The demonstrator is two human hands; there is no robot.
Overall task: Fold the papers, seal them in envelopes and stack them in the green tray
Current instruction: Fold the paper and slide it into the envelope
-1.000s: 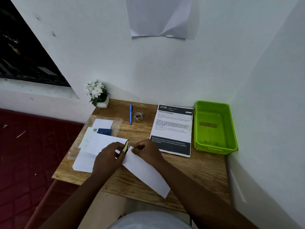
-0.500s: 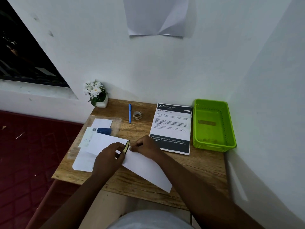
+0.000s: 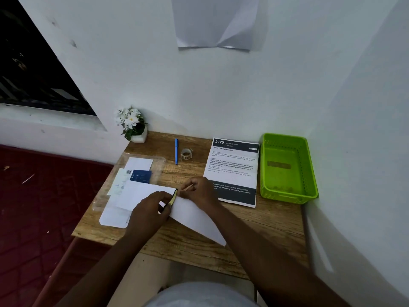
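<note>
White paper (image 3: 194, 220) is lying folded on the wooden table (image 3: 272, 222) under both of your hands, its long edge running from the middle of the table toward the near right. Your left hand (image 3: 150, 214) is curling its fingers around a small yellow-and-black object (image 3: 173, 197) at the paper's upper end; you cannot tell what that object is. Your right hand (image 3: 200, 191) is resting just beside it on the same end of the paper, fingers bent, pinching a thin pale strip (image 3: 188, 187). Your two hands are sitting close together, nearly touching, with both forearms reaching in from the near edge.

To your left, a stack of white envelopes (image 3: 112, 216) and sheets is lying partly under the paper, with a dark blue card (image 3: 141, 176) and a clear plastic sleeve (image 3: 158, 166) among them. Behind your hands, a blue pen (image 3: 176, 151) and a small tape roll (image 3: 186, 153) are lying side by side. A printed sheet (image 3: 233, 167) is sitting to your right, headed "2720" and "Book Film Application". Beyond it, the green tray (image 3: 309, 173) is standing against the wall, holding no envelopes, only a faint label on its floor. A white flower pot (image 3: 135, 127) is standing at the far left corner
</note>
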